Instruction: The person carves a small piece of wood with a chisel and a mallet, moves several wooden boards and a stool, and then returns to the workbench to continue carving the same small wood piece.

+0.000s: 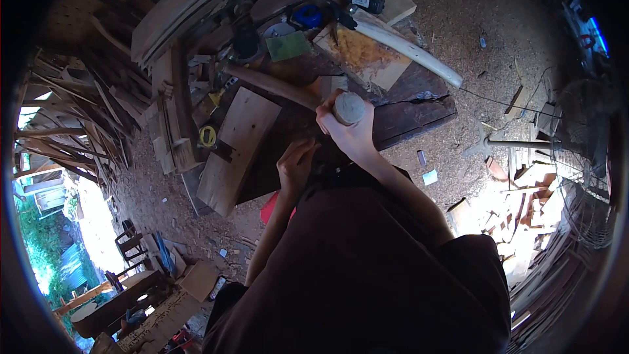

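The right hand (347,132) is clamped around the round end of a wooden handle (349,108) over the bench (419,118), shaft running toward ten o'clock. At its seven o'clock the left hand (296,165) curls; whether it grips anything, I cannot tell.

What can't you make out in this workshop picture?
- Head view: whether the left hand holds anything; curled fingers and shadow hide it.
- Head view: the part of the wooden handle gripped by the right hand.
- Head view: the label on the black tool, too small to read.
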`<control>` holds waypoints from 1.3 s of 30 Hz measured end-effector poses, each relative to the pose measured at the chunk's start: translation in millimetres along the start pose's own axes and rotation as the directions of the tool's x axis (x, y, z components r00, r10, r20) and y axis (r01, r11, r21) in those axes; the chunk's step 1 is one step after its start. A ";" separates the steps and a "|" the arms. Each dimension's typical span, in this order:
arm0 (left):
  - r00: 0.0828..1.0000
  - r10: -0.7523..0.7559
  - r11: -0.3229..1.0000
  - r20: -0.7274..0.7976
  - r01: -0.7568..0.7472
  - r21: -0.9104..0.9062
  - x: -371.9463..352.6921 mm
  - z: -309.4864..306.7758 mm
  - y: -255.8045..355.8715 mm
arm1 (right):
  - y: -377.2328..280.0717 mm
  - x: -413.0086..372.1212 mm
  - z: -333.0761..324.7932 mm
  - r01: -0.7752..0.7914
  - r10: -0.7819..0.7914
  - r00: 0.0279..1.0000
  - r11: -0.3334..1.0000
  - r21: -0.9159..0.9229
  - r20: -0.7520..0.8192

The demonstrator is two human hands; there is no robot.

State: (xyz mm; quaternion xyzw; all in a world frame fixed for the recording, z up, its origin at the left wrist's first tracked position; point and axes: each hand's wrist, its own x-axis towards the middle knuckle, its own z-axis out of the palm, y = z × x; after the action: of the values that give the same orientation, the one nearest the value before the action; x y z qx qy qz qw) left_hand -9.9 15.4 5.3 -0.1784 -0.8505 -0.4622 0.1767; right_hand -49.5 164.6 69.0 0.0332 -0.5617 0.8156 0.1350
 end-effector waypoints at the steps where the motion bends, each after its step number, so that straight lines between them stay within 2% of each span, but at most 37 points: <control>1: 1.000 -0.002 1.000 0.005 0.002 0.004 0.1 -1.4 1.5 | 3.1 -1.4 0.7 -0.005 0.005 1.000 1.000 0.003 0.002; 3: 1.000 -0.010 1.000 0.012 0.010 0.008 -2.3 -2.5 2.3 | 9.3 -3.9 0.6 0.054 -0.049 0.998 0.990 -0.132 0.038; 4: 1.000 -0.023 1.000 0.016 0.023 0.005 -2.6 -1.8 1.9 | 9.1 -3.3 -0.6 0.053 -0.048 0.998 0.990 -0.134 0.042; 6: 0.999 -0.029 1.000 0.014 0.029 0.004 0.0 -1.5 1.1 | 5.3 2.3 -2.2 -0.039 0.039 0.999 0.999 -0.005 -0.003; 8: 1.000 -0.003 1.000 0.011 0.003 0.009 -0.6 -2.1 0.7 | 2.3 0.2 -0.7 -0.022 0.022 1.000 1.000 -0.003 0.002; 10: 1.000 -0.015 1.000 0.019 0.015 0.011 -3.6 -3.6 2.5 | 16.4 -5.1 -1.0 0.129 -0.119 0.991 0.974 -0.187 0.062; 12: 1.000 -0.011 1.000 0.024 0.011 0.006 -1.2 -1.7 2.5 | 20.4 -2.5 -3.1 0.187 -0.176 0.982 0.963 -0.194 0.073; 14: 1.000 -0.015 1.000 0.012 0.015 0.004 -2.2 -1.0 1.1 | 11.9 -1.6 -4.1 -0.050 0.051 0.998 0.995 -0.083 0.019; 18: 1.000 -0.025 1.000 0.019 0.025 0.010 -3.6 -3.2 1.9 | 5.7 -7.2 -2.6 -0.005 0.005 1.000 0.999 -0.032 0.015; 21: 1.000 0.003 1.000 0.003 -0.003 0.015 -2.2 0.3 0.8 | 15.6 -7.9 -6.0 0.048 -0.047 0.999 0.990 -0.133 0.010; 23: 1.000 0.019 0.999 -0.008 -0.019 0.034 -2.8 -0.5 -1.2 | 2.6 -7.7 -5.6 0.010 -0.010 0.999 1.000 -0.002 -0.033; 24: 1.000 0.015 0.999 -0.007 -0.015 0.036 -3.5 -0.9 -1.0 | 3.6 -9.1 -5.0 0.005 -0.005 0.999 1.000 0.000 -0.033; 26: 0.999 -0.043 0.999 -0.001 0.043 -0.002 -3.2 -0.6 0.0 | 4.7 -11.3 -4.7 0.081 -0.081 0.997 0.994 -0.079 0.000; 28: 1.000 -0.015 1.000 -0.003 0.015 0.000 -4.1 -0.7 -0.3 | 9.5 -11.0 -3.7 0.086 -0.089 0.996 0.985 -0.150 -0.012; 31: 1.000 0.006 1.000 -0.011 -0.006 0.014 -1.4 -0.4 -0.9 | -1.8 -11.0 -7.5 -0.034 0.040 0.996 0.997 0.077 -0.085; 32: 1.000 -0.001 1.000 -0.005 0.001 0.021 -2.5 -1.3 -0.5 | -1.4 -12.1 -6.7 -0.038 0.045 0.995 0.996 0.078 -0.084; 34: 1.000 -0.019 0.999 -0.007 0.020 0.026 -2.0 -2.9 2.8 | -2.7 -12.5 -6.1 0.048 -0.044 0.997 0.997 0.060 -0.068; 35: 0.999 -0.032 0.999 -0.010 0.032 0.028 -0.9 -2.4 4.1 | -5.2 -11.7 -5.4 -0.030 0.040 0.995 0.994 0.108 -0.090; 36: 1.000 -0.028 0.999 -0.009 0.028 0.024 -0.9 -1.3 3.1 | -6.7 -8.5 -5.0 -0.026 0.036 0.995 0.994 0.105 -0.093; 38: 0.999 -0.045 0.999 -0.013 0.045 0.014 -1.7 -0.4 -0.6 | -8.2 -2.2 -5.1 -0.079 0.110 0.989 0.960 0.270 -0.102; 39: 0.999 -0.040 0.999 -0.013 0.040 0.011 -0.4 0.8 -0.6 | -7.7 -2.1 -6.3 -0.058 0.065 0.995 0.993 0.104 -0.070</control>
State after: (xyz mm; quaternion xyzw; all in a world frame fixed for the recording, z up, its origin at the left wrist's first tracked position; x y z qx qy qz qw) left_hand -9.9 15.6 4.2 -0.1575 -0.8555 -0.4617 0.1737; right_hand -44.9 172.6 73.3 -0.0072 -0.5147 0.8477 0.1285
